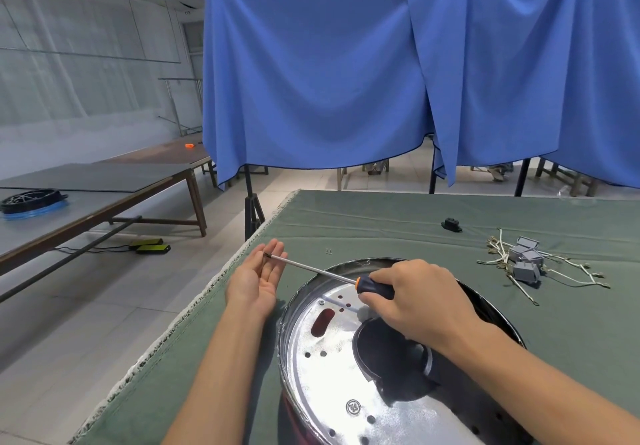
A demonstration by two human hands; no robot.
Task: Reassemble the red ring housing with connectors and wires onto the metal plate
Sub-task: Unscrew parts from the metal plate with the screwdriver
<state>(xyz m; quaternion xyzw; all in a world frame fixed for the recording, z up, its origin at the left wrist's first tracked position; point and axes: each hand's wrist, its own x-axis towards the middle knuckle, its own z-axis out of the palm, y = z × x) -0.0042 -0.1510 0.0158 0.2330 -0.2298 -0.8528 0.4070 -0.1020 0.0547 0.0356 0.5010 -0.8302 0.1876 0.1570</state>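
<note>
Green cloth covers the counter [381,216], and on it, closest to the person, lies the round metal plate [332,375], shiny, punched with small holes and one oval slot through which red shows; a dark red rim [294,420] peeks out below its near edge, so the red ring housing appears to lie under or around the plate, though how it is seated cannot be told. To the far right, well apart from the plate, a cluster of grey connectors [526,259] sits tangled with pale wires [561,273], not yet fitted to anything, and a small black part [451,225] lies beyond them. The right hand [419,300] hovers over the plate with its fingers curled round the black and orange handle of a screwdriver [332,273], whose long shaft reaches left across the plate's edge. The left hand [258,280] is held palm up beside the plate, fingers straight and relaxed, and the screwdriver tip rests at those fingers, where a tiny dark thing, probably a screw, sits at the tip. Two small screws [329,251] lie on the cloth just beyond the plate. The step in hand looks like readying a screw on the driver tip; the task seems early, since connectors and wires are loose. Next the tip must be brought down squarely onto a matching hole in the plate without dropping the screw, while the free hand steadies the plate.
</note>
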